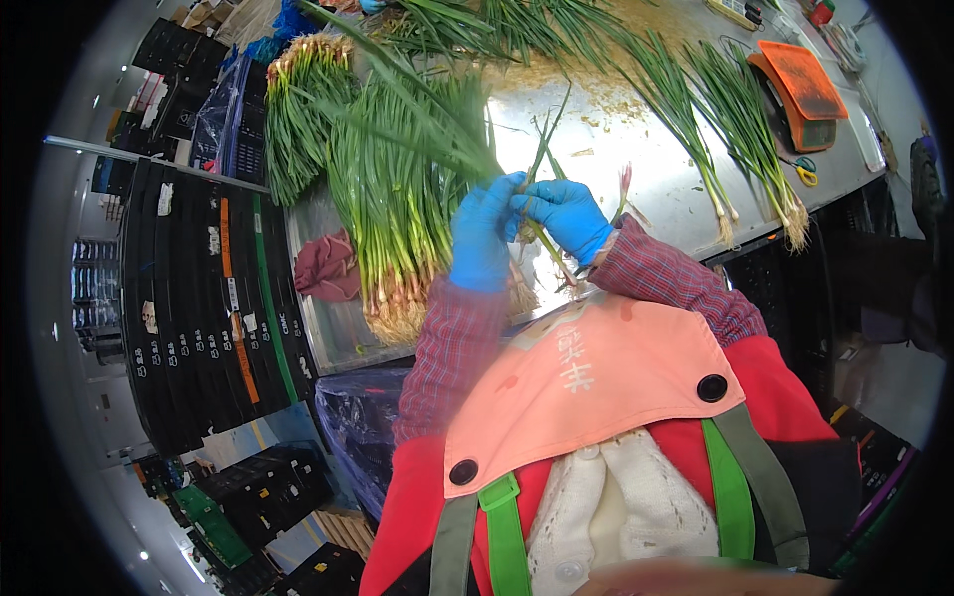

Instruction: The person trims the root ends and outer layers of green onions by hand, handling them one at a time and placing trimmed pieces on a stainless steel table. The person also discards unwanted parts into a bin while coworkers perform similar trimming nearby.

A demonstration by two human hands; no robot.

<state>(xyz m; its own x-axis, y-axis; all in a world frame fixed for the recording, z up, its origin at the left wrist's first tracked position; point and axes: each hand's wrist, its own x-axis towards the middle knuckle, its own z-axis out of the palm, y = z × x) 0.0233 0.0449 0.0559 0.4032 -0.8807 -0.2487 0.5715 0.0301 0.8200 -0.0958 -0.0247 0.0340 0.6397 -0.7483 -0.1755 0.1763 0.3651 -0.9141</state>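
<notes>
My left hand [478,235], in a blue glove, grips green garlic stalks whose long leaves [440,127] fan up and left, blurred by motion. Right beside it, my blue-gloved right hand [568,216] has its fingers closed on a thin stalk [550,244], its root end hanging toward my apron. The fingertips of both hands meet, so the exact grip is partly hidden. A large pile of green garlic [402,223] lies left of my left hand, roots toward me. Beyond my right hand is a loose shoot with a pinkish end [624,182].
Two small bunches [697,141] [753,138] lie right on the metal table [671,216]. Near them are an orange scale [805,89] and yellow-handled scissors [806,176]. More garlic [305,112] is stacked at back left, a maroon cloth [328,267] nearer. Black crates [201,298] stand left.
</notes>
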